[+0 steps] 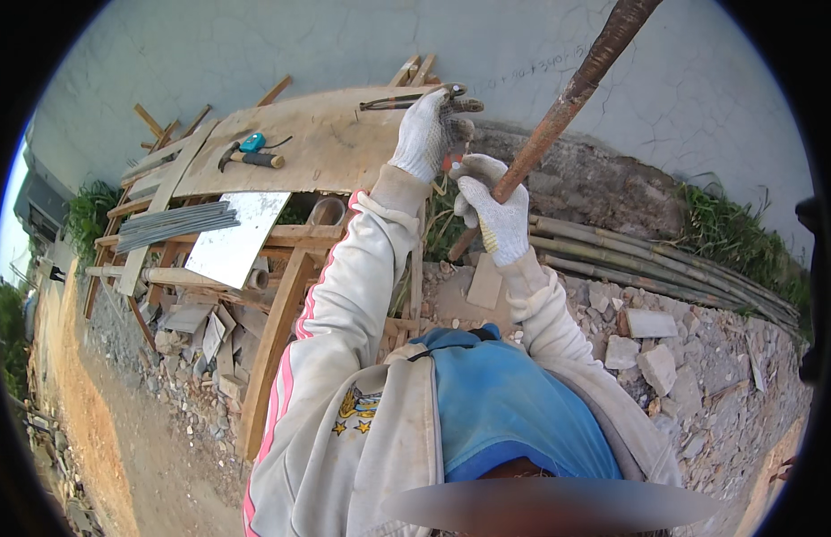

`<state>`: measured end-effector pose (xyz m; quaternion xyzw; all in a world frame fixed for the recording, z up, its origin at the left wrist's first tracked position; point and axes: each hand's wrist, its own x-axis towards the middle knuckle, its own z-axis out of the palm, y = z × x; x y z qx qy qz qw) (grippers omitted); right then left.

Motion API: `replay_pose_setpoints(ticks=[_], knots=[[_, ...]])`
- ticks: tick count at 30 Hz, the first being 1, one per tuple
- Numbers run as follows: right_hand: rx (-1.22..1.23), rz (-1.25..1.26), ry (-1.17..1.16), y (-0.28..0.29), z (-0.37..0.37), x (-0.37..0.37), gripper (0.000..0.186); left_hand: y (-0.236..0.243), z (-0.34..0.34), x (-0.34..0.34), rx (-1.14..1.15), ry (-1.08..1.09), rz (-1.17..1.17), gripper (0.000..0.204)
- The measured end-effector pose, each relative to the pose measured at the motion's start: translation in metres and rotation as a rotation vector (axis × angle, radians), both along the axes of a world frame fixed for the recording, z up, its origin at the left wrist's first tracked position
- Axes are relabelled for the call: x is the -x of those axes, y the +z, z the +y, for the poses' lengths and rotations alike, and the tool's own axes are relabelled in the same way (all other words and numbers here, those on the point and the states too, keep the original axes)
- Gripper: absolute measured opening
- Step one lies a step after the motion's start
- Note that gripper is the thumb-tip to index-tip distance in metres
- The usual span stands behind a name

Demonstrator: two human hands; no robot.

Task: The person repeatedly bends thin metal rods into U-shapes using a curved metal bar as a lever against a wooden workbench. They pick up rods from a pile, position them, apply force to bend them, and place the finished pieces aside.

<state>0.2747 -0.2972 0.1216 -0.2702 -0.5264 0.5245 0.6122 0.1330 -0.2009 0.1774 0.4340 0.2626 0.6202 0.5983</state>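
We are gripping the rusty steel rod (pixel 572 89) in our gloved right hand (pixel 494 215), its axis rising up-right, while our left hand (pixel 426 134), just beside, is closing pincers (pixel 415 98) nearest the rod's base.

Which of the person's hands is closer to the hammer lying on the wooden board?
Left. The left hand is raised over the board, to the right of the hammer; the right hand grips the rusty pole farther away.

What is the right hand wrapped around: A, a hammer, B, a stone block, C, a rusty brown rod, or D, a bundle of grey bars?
C: the gloved right hand grips the rusty brown rod that slants up toward the wall, while the hammer lies on the plywood sheet.
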Motion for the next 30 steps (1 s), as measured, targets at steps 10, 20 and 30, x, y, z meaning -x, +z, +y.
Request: replay_pose_setpoints(ticks=[10,20,30], knots=[[-0.127,0.023,-0.167,0.027,0.023,-0.013,0.037,-0.002,0.027,-0.037,-0.302,0.147,0.205,0.030],[-0.079,0.129,-0.237,0.060,0.044,-0.047,0.040,0.020,0.073,-0.054,-0.618,0.447,0.626,0.032],[-0.124,0.117,-0.299,0.091,0.052,-0.081,0.025,0.051,0.062,-0.040,-0.838,0.483,1.137,0.031]])
